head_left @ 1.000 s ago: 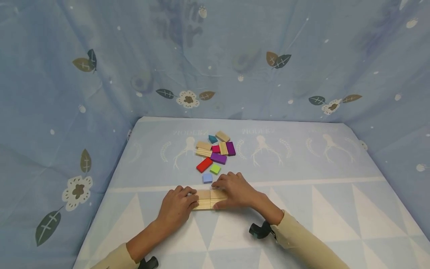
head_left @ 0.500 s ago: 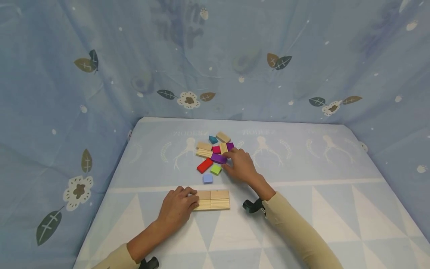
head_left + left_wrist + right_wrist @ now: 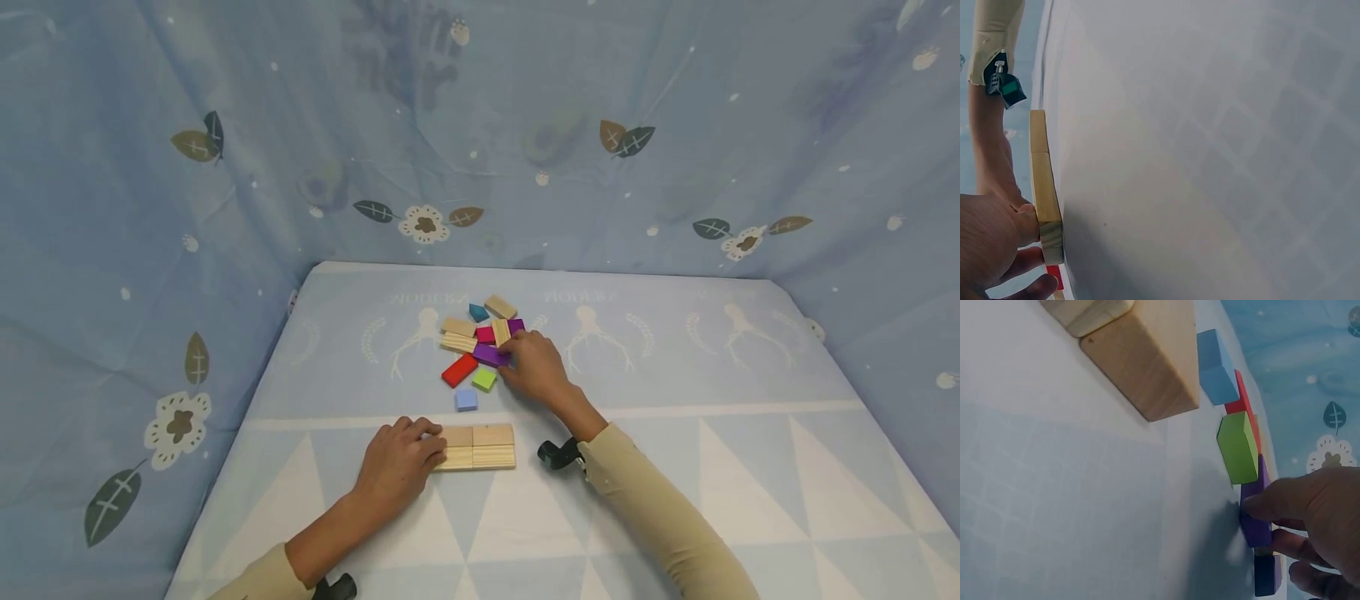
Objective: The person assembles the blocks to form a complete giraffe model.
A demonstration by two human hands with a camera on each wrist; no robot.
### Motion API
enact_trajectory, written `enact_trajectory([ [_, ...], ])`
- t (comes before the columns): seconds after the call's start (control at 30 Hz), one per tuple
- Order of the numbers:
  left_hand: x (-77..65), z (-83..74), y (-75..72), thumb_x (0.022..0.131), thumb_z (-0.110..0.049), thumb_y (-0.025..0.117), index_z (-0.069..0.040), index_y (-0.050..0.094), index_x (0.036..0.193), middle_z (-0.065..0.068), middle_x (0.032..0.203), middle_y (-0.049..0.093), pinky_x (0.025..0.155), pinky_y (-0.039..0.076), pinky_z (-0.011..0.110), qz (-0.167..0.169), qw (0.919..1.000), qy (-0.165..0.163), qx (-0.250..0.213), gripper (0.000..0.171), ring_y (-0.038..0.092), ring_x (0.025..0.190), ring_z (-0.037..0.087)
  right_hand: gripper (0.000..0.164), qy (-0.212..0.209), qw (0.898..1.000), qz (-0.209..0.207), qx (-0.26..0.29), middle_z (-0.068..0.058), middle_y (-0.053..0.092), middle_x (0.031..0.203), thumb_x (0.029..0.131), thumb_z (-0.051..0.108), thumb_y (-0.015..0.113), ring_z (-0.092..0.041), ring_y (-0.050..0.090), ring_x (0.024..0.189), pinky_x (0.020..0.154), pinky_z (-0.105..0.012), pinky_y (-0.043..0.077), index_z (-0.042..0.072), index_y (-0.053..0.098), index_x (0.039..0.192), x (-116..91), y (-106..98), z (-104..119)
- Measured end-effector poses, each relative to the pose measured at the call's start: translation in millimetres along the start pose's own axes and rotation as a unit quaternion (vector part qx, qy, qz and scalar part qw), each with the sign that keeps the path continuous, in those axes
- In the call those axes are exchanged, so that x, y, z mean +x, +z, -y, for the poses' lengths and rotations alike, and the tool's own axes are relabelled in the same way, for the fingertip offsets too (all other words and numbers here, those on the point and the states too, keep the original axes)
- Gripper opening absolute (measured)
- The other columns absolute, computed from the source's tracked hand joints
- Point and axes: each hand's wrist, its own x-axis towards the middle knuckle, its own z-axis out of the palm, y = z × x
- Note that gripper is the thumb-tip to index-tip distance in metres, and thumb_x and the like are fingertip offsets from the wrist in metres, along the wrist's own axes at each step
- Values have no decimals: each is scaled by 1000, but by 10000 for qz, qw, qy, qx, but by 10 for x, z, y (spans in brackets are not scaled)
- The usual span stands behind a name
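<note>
Natural wooden blocks (image 3: pixel 492 446) lie side by side in a flat rectangle near the front of the table. My left hand (image 3: pixel 397 462) holds their left end, thumb and fingertips at the edges; in the left wrist view the thumb presses against the pale wood (image 3: pixel 1045 187). Farther forward, my right hand (image 3: pixel 536 367) reaches to the right side of a loose cluster of blocks. It pinches a purple block (image 3: pixel 1257 532), the thumb on its near face and fingers behind. A green block (image 3: pixel 484 380) sits just left of that hand, and a light blue block (image 3: pixel 466 400) lies nearer.
Around the purple block are a red block (image 3: pixel 459 370), a crimson block (image 3: pixel 485 335), a teal block (image 3: pixel 477 312), several plain wooden blocks (image 3: pixel 458 342) and a second purple block (image 3: pixel 517 325). A patterned blue curtain (image 3: pixel 480 133) hangs behind the table (image 3: pixel 675 358).
My right hand has left the right end of the wooden rectangle and moved forward to the cluster, onto the purple block. My left hand has stayed at the left end.
</note>
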Motion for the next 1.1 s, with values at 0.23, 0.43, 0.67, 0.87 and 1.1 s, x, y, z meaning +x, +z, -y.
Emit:
enact_trajectory([
  [0.23, 3, 13, -14, 74, -17, 88, -18, 79, 89, -2, 99, 70, 65, 46, 34, 86, 9999, -81, 93, 18, 61, 85, 19, 43, 262, 9988, 408, 45, -7, 68, 98, 76, 25, 81, -19, 56, 82, 75, -37, 48, 4, 73, 112, -45, -64, -26],
  [0.43, -1, 16, -4, 73, -18, 87, -18, 79, 88, -1, 99, 70, 63, 46, 34, 52, 10000, -26, 53, 17, 62, 84, 20, 42, 622, 9967, 496, 175, -4, 63, 91, 74, 30, 83, -17, 55, 76, 68, -33, 49, 3, 74, 105, -119, -76, -73],
  [0.67, -1, 18, -12, 72, -17, 88, -17, 79, 88, -1, 98, 70, 62, 45, 34, 3, 10000, -36, 88, 18, 62, 83, 20, 40, 817, 9954, 455, 215, -1, 61, 88, 74, 32, 81, -15, 55, 74, 63, -32, 50, 5, 75, 102, -191, -91, -102],
  [0.87, 16, 10, -7, 72, -18, 88, -17, 79, 88, -2, 98, 70, 62, 44, 33, 5, 10000, -47, 21, 19, 62, 82, 19, 39, 1124, 9925, 221, 428, -1, 66, 88, 74, 34, 81, -15, 57, 73, 60, -31, 49, 8, 73, 102, -397, -235, -80],
  [1.1, 4, 12, 0, 73, -18, 88, -17, 79, 89, -2, 98, 70, 62, 44, 34, 56, 9999, -79, -80, 18, 63, 83, 20, 32, 1119, 9866, 328, 1141, 5, 61, 80, 72, 28, 85, -13, 51, 66, 53, -30, 42, 11, 72, 95, -866, -417, 163],
])
